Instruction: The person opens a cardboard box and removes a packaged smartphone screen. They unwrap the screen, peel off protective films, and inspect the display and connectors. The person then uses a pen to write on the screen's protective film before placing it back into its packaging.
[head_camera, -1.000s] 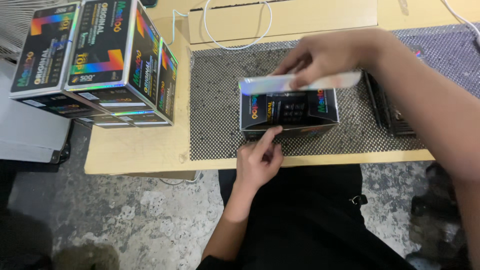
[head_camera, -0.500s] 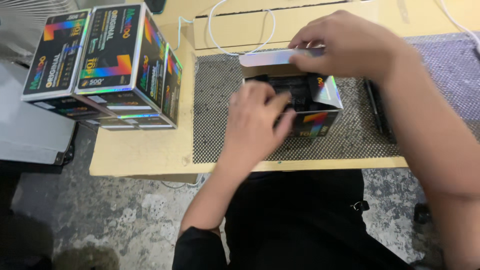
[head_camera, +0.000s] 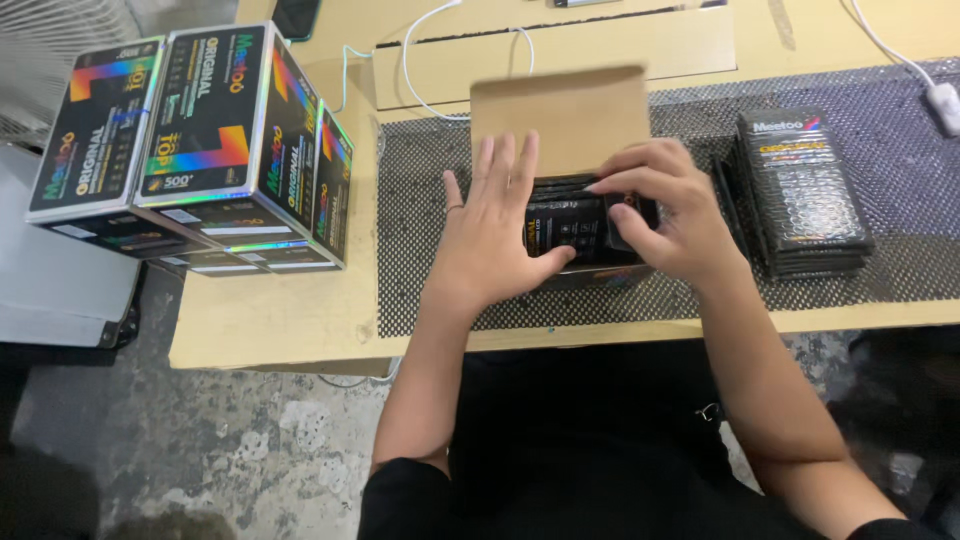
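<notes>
A small black carton (head_camera: 585, 275) stands on the dotted mat (head_camera: 430, 200) with its brown lid flap (head_camera: 560, 118) folded up and back. Inside it are black flat packets (head_camera: 572, 225). My left hand (head_camera: 490, 235) lies flat with fingers spread over the carton's left side, thumb touching the packets. My right hand (head_camera: 665, 215) is curled over the carton's right side, fingertips pressing on the packets inside.
A stack of black flat packets (head_camera: 800, 190) lies on the mat to the right. Several shiny black closed cartons (head_camera: 200, 140) stand at the table's left end. White cables (head_camera: 420, 60) and a long cardboard strip (head_camera: 560, 50) lie behind. The table's front edge is close to my lap.
The lid flap has swung fully open and back. My right hand let go of the flap and dropped onto the packets. My left hand slid to the carton's left side.
</notes>
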